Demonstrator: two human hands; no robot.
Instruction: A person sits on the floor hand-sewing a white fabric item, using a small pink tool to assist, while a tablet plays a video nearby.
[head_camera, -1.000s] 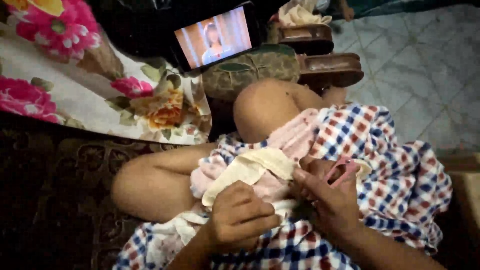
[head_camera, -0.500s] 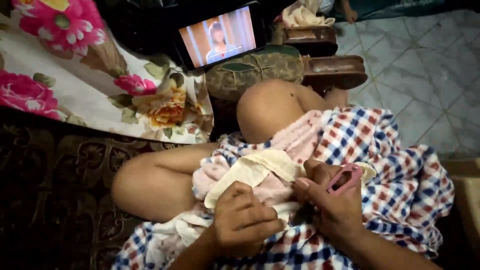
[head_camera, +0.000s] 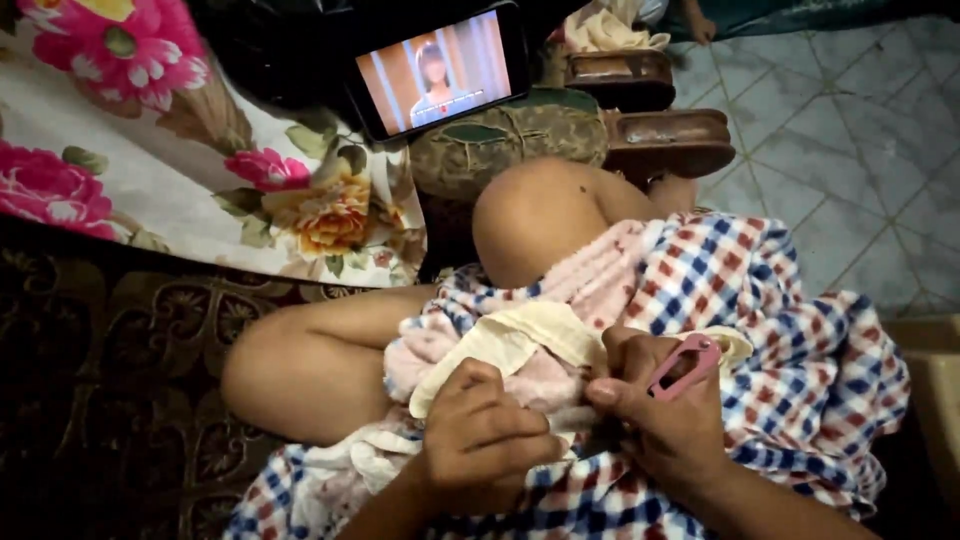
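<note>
your left hand (head_camera: 480, 435) rests in your lap, fingers curled down and closed on the cream cloth (head_camera: 520, 345), pinching a fold of it against the pink fluffy fabric (head_camera: 590, 285) beneath. your right hand (head_camera: 665, 415) sits just beside it, thumb pointing toward the left knuckles, its grip holding a small pink tool (head_camera: 685, 365) that looks like a thread snipper; whether its blades are open cannot be made out.

the cream cloth lies across your lap, between the two hands and your raised knee (head_camera: 545, 215), on top of the pink fabric and the red, white and blue checked cloth (head_camera: 790, 330).

handling judgement: the cream cloth appears light, thin and limp. it will sag and bunch wherever it is not held, and it should not slip much against the fluffy layer below. take it at the folded edge nearest your left fingers, pinched flat, so the layers stay together. the pink tool appears small, rigid and light; hold it by its looped body, clear of the tip.

surroundings: a phone (head_camera: 440, 70) with a lit screen leans behind the knee, on a patterned cushion (head_camera: 510, 150). a floral sheet (head_camera: 150, 170) lies to your left, a dark patterned mat (head_camera: 110, 380) below it, and tiled floor (head_camera: 850, 120) to the right.
</note>
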